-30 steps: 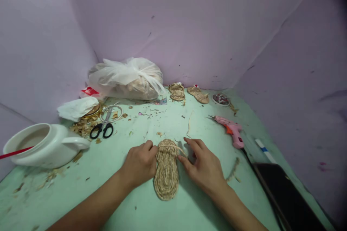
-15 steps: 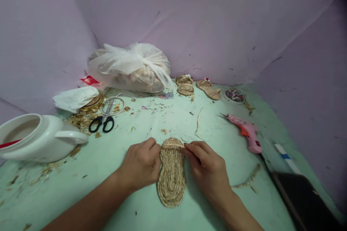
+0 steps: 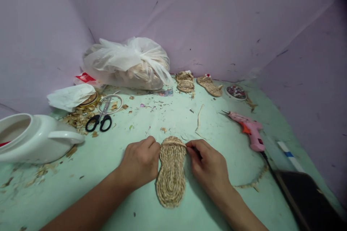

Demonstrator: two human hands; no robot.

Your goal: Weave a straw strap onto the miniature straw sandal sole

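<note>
Woven sole [image 3: 171,178] between both grips [image 3: 141,160] [image 3: 208,162]

Coiled tan sole [image 3: 171,175] on table [image 3: 130,202]

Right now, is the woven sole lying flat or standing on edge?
Flat: the woven sole shows its broad coiled face upward between the left hand and right hand.

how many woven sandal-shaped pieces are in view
3: sole between left hand and right hand; white-tipped sandal and red-tipped sandal by the back wall. The bag may hide others.
</note>
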